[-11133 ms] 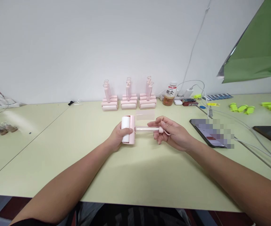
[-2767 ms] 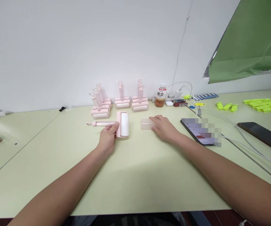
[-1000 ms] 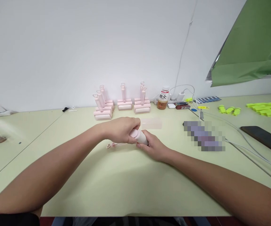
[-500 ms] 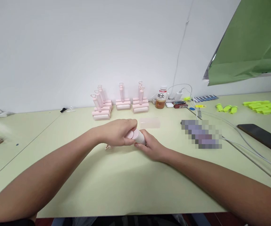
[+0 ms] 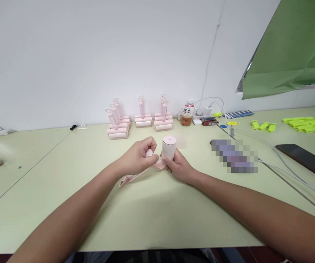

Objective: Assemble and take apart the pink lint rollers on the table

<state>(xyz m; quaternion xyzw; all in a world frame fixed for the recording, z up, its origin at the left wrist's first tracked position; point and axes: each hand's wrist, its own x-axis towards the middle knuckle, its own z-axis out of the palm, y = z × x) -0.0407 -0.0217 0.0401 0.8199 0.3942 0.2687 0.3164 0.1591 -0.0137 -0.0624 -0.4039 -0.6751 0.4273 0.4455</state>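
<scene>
My right hand [image 5: 179, 166] is wrapped around a white lint roller [image 5: 169, 150], held upright with its round pink end cap facing up. A pink roller handle [image 5: 135, 178] with a heart-shaped loop slants down to the left, below both hands; its upper end is partly hidden by my fingers. My left hand [image 5: 139, 156] is closed around a small round pink piece [image 5: 148, 152], most of it covered by the fingers, just left of the roller. Behind the right hand a translucent pink cover [image 5: 181, 141] lies on the table.
Several pink lint rollers [image 5: 143, 120] stand by the wall. A supplement bottle [image 5: 187, 113], cables and chargers are to their right. A pixelated object [image 5: 232, 156], a black phone [image 5: 304, 160] and yellow-green pieces [image 5: 308, 125] lie on the right side of the table [image 5: 146, 219].
The white roller has turned upright in my right hand. My left hand has drawn slightly away from it with the small pink piece, and more of the handle now shows.
</scene>
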